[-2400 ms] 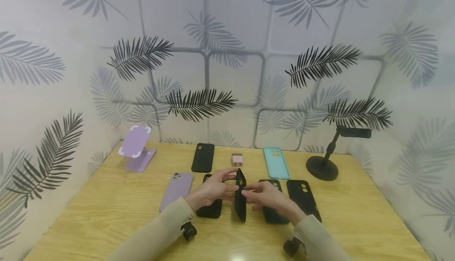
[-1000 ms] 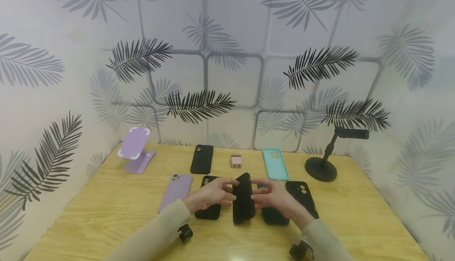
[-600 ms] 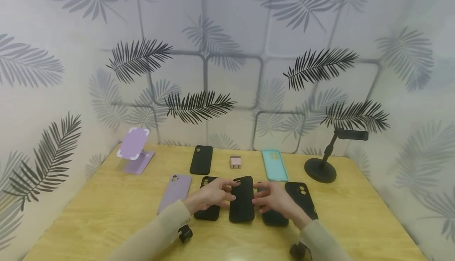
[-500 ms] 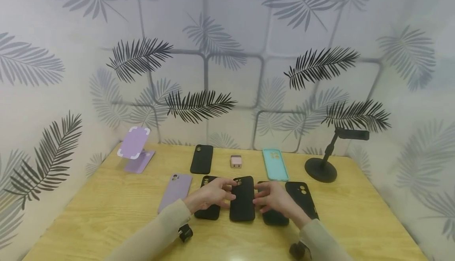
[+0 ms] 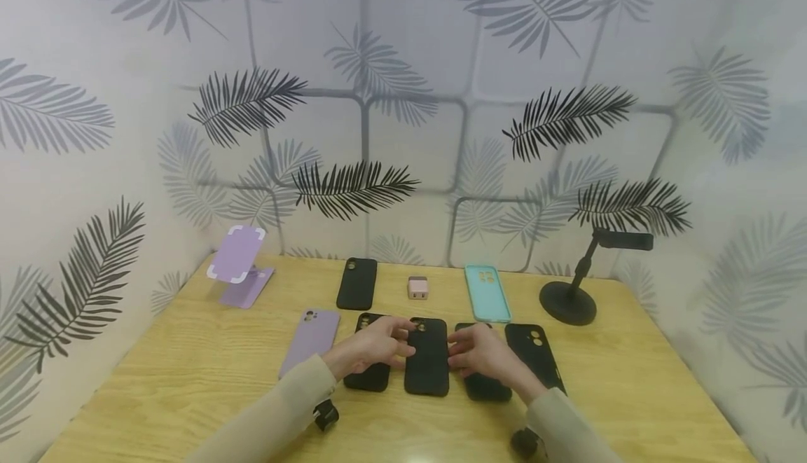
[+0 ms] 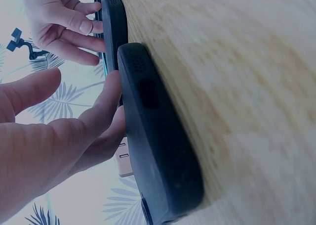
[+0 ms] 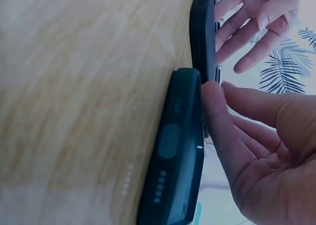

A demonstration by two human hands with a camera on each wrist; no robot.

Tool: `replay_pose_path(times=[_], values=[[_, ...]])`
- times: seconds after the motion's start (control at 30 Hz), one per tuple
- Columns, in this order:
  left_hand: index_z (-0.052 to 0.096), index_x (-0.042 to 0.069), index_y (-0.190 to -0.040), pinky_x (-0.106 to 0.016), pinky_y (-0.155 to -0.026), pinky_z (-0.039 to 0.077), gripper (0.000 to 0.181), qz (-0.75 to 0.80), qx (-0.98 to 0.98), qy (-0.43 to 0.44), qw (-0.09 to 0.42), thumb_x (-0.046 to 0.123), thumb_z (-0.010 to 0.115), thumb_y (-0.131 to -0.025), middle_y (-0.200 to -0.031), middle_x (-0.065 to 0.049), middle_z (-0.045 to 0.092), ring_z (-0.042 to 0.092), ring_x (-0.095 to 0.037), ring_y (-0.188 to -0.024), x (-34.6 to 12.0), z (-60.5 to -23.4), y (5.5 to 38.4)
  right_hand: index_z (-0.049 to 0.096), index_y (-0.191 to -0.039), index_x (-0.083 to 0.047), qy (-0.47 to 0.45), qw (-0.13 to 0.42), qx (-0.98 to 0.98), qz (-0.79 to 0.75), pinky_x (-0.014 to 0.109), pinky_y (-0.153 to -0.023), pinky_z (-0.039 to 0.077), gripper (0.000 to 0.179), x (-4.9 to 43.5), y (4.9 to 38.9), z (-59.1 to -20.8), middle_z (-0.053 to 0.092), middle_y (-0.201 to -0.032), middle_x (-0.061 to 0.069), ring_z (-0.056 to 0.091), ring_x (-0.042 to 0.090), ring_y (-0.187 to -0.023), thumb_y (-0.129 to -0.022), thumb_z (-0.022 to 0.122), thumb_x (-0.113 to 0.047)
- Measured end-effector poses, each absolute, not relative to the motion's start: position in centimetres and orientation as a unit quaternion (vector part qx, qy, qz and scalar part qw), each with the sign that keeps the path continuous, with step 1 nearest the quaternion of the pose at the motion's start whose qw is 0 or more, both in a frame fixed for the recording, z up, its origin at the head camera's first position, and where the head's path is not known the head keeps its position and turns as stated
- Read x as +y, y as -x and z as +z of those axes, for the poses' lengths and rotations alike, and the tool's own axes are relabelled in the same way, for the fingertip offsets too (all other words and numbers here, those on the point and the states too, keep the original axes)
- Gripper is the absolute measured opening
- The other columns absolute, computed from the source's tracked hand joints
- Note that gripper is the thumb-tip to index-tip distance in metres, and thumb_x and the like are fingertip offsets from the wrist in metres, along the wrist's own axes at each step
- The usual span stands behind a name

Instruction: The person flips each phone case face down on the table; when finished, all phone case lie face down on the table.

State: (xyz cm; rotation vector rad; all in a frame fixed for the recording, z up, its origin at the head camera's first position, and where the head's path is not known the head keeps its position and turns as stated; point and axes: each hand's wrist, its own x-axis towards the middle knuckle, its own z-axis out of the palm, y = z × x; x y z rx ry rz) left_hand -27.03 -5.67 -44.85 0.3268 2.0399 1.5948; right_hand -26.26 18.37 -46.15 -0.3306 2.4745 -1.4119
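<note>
A black phone case (image 5: 426, 358) lies flat in the middle of the front row, its camera cutout at the top left. Over a neighbouring black phone case (image 5: 368, 373), my left hand (image 5: 378, 345) has its fingers spread, tips by the middle case's left edge. My right hand (image 5: 487, 354) is above a dark green phone case (image 7: 173, 151), fingers loosely bent beside the middle case's right edge. In the wrist views neither hand grips anything; whether the fingertips touch the cases I cannot tell.
A purple case (image 5: 310, 344) and another black case (image 5: 536, 354) flank the row. Behind are a black case (image 5: 357, 284), pink charger plug (image 5: 418, 287) and turquoise case (image 5: 488, 293). A purple stand (image 5: 238, 256) and black stand (image 5: 569, 302) stand at the wooden table's (image 5: 189, 379) back corners.
The middle black case, earlier held up on edge between both hands, was turned and lowered flat onto the table. Both hands have let go of it and stay close to its sides.
</note>
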Motion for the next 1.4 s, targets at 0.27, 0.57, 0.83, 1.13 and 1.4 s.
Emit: replay_pose_path(times=[0.27,0.57,0.83,1.13,1.4], values=[[0.043,0.001,-0.145,-0.045,-0.095,0.054,0.056,0.569,0.778,-0.128,0.233,0.004,0.064,-0.093,-0.146,-0.026,0.041,0.053,-0.037,-0.125,-5.5,-44.7,26.9,0.056,-0.127,0.014,0.138,0.140,0.837,-0.511,0.037,-0.069,0.062,0.043,19.7,26.5,-46.0,0.067,-0.113,0.028,0.072,0.029,-0.091,-0.088,0.068,0.000],[0.046,0.004,-0.142,-0.044,-0.096,0.053,0.049,0.569,0.786,-0.150,0.187,0.006,0.061,-0.095,-0.139,-0.023,0.047,0.051,-0.034,-0.123,-4.6,-44.2,27.1,0.056,-0.129,0.010,0.154,0.127,0.842,-0.501,0.036,-0.074,0.061,0.043,22.6,26.5,-45.2,0.064,-0.120,0.028,0.070,0.031,-0.097,-0.090,0.068,-0.006],[0.047,0.003,-0.141,-0.042,-0.093,0.055,0.048,0.572,0.782,-0.159,0.190,0.006,0.061,-0.095,-0.134,-0.023,0.051,0.061,-0.030,-0.110,-2.8,-44.0,27.4,0.058,-0.127,0.010,0.171,0.090,0.861,-0.470,0.032,-0.082,0.060,0.042,25.0,26.3,-44.9,0.064,-0.122,0.028,0.065,0.037,-0.109,-0.090,0.069,-0.005],[0.047,-0.003,-0.139,-0.042,-0.090,0.057,0.046,0.586,0.765,-0.165,0.210,-0.001,0.059,-0.094,-0.130,-0.025,0.053,0.063,-0.034,-0.107,-0.8,-44.7,27.0,0.060,-0.124,0.012,0.173,0.083,0.878,-0.438,0.038,-0.089,0.058,0.040,26.6,25.7,-45.4,0.065,-0.121,0.028,0.064,0.039,-0.110,-0.088,0.071,-0.003],[0.048,-0.003,-0.139,-0.045,-0.093,0.055,0.047,0.579,0.761,-0.187,0.225,0.000,0.058,-0.094,-0.132,-0.027,0.055,0.061,-0.037,-0.114,0.4,-45.2,26.5,0.060,-0.124,0.012,0.145,0.096,0.888,-0.425,0.039,-0.087,0.058,0.041,27.0,25.4,-45.2,0.066,-0.118,0.027,0.064,0.038,-0.110,-0.087,0.071,-0.003]])
